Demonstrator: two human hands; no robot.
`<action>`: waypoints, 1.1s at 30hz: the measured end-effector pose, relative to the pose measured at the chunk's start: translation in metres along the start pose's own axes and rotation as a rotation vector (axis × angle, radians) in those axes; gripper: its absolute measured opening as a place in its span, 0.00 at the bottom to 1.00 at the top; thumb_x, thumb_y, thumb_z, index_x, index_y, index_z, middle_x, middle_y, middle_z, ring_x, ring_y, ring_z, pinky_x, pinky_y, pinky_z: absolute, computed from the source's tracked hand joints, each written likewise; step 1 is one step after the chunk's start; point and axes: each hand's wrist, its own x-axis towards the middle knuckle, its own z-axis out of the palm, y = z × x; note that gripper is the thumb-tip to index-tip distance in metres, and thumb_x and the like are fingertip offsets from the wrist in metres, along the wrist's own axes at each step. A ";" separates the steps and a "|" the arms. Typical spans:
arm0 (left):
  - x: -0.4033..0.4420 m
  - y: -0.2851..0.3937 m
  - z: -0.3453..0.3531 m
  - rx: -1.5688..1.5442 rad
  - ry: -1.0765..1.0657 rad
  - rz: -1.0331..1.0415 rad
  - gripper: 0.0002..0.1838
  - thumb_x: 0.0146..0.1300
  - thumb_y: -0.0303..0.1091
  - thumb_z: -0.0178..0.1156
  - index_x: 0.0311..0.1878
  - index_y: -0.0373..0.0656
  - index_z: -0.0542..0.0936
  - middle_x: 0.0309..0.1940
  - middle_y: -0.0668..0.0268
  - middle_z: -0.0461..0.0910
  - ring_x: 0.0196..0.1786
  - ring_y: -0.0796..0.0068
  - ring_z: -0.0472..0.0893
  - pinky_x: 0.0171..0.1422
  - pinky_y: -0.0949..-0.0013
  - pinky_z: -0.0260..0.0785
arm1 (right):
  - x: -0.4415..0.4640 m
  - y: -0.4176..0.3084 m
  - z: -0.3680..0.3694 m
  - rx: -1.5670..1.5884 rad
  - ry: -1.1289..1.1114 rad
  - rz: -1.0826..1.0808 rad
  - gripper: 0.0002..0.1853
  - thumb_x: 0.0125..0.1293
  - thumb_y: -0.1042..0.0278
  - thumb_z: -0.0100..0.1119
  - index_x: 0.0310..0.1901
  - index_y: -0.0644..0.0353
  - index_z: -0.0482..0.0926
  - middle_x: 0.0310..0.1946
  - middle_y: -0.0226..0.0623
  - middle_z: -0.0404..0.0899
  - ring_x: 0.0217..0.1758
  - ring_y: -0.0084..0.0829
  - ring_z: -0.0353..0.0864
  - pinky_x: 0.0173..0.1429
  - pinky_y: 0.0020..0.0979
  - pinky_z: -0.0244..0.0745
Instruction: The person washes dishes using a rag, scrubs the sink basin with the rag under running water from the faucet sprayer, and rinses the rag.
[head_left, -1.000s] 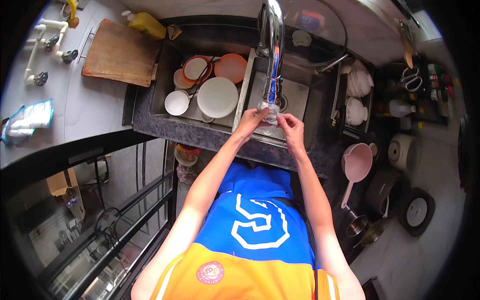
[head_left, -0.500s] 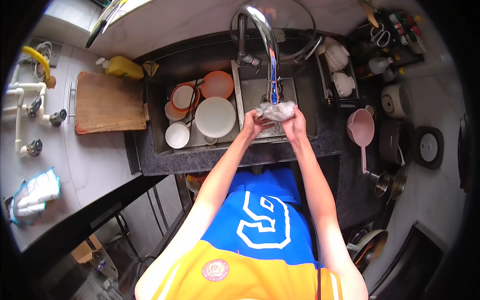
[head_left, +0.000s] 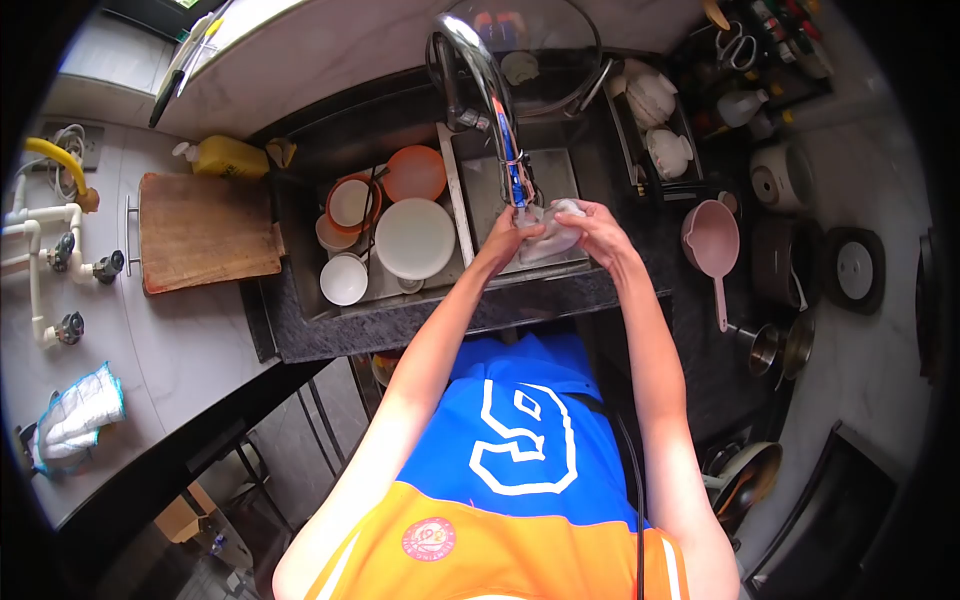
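Both hands hold a whitish, translucent, crumpled thing [head_left: 553, 238] over the right sink basin [head_left: 555, 172], under the end of the chrome faucet [head_left: 480, 62]. My left hand [head_left: 507, 240] closes on its left side, right by the faucet's tip. On its right side, my right hand [head_left: 597, 232] has its fingers wrapped round the upper edge. The material looks like thin plastic or a cloth; which one I cannot tell. In the left basin lie a large white plate [head_left: 415, 238], a small white bowl [head_left: 344, 279], orange dishes [head_left: 415, 174] and dark chopsticks.
To the left are a wooden cutting board [head_left: 208, 232], a yellow bottle [head_left: 230, 157] and a cloth [head_left: 80, 418]. A rack with white bowls [head_left: 668, 153] stands right of the sink, near a pink ladle [head_left: 711, 240]. A glass lid [head_left: 560, 50] leans behind the faucet.
The whitish thing was bunched small at the faucet, then spread between both hands; now it is gathered again, with my right hand more over it. The view has turned and shifted.
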 end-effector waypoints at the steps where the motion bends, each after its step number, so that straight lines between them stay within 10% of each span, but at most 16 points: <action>1: 0.000 -0.001 -0.002 0.047 -0.005 -0.131 0.31 0.57 0.37 0.67 0.63 0.42 0.67 0.49 0.63 0.76 0.48 0.70 0.77 0.53 0.70 0.70 | 0.003 -0.004 -0.005 -0.091 -0.008 0.000 0.15 0.58 0.74 0.65 0.46 0.68 0.77 0.39 0.38 0.81 0.41 0.26 0.81 0.49 0.30 0.76; 5: 0.003 0.002 -0.012 0.572 -0.036 -0.167 0.21 0.60 0.44 0.66 0.45 0.33 0.80 0.29 0.68 0.79 0.30 0.81 0.74 0.36 0.74 0.67 | 0.018 -0.007 -0.030 -0.691 0.100 -0.240 0.12 0.59 0.71 0.63 0.43 0.67 0.80 0.30 0.32 0.82 0.36 0.20 0.79 0.41 0.29 0.74; 10: -0.007 0.012 -0.007 0.561 0.272 0.063 0.15 0.60 0.41 0.65 0.34 0.35 0.79 0.24 0.72 0.75 0.28 0.85 0.70 0.32 0.76 0.63 | 0.033 0.016 -0.039 -0.962 0.317 -0.569 0.15 0.67 0.60 0.52 0.42 0.64 0.78 0.32 0.56 0.78 0.42 0.56 0.77 0.41 0.42 0.72; 13: -0.004 0.007 -0.019 0.484 0.334 0.228 0.12 0.60 0.36 0.64 0.32 0.36 0.76 0.24 0.72 0.74 0.29 0.85 0.69 0.33 0.76 0.63 | 0.039 0.021 -0.038 -1.216 0.419 -0.387 0.17 0.67 0.56 0.52 0.38 0.66 0.77 0.31 0.57 0.78 0.42 0.54 0.78 0.41 0.45 0.70; 19: 0.003 -0.009 -0.027 0.481 0.506 0.353 0.11 0.60 0.31 0.62 0.32 0.39 0.69 0.24 0.72 0.69 0.31 0.83 0.65 0.35 0.76 0.60 | 0.060 0.048 -0.031 -1.109 0.318 -0.667 0.20 0.69 0.53 0.50 0.36 0.67 0.75 0.23 0.50 0.73 0.24 0.48 0.76 0.35 0.44 0.70; 23: 0.017 -0.046 -0.052 0.435 0.666 0.407 0.11 0.61 0.32 0.62 0.36 0.41 0.68 0.23 0.73 0.68 0.29 0.83 0.64 0.32 0.75 0.58 | 0.063 0.057 -0.008 -0.523 0.273 -0.250 0.22 0.72 0.51 0.48 0.35 0.66 0.75 0.20 0.36 0.70 0.29 0.25 0.74 0.36 0.35 0.69; 27: 0.011 -0.064 -0.046 -0.206 0.596 0.046 0.19 0.60 0.36 0.65 0.50 0.44 0.68 0.29 0.68 0.74 0.29 0.81 0.71 0.29 0.72 0.63 | 0.082 0.070 -0.003 -0.844 0.361 -0.402 0.22 0.71 0.48 0.47 0.37 0.65 0.75 0.22 0.33 0.73 0.30 0.22 0.66 0.39 0.32 0.68; 33: 0.024 -0.102 -0.030 -0.433 0.339 -0.095 0.20 0.62 0.49 0.61 0.49 0.43 0.76 0.41 0.63 0.79 0.43 0.71 0.78 0.48 0.66 0.70 | 0.099 0.079 -0.008 -0.207 0.530 -0.184 0.20 0.69 0.51 0.53 0.43 0.65 0.74 0.33 0.33 0.75 0.33 0.26 0.73 0.41 0.31 0.71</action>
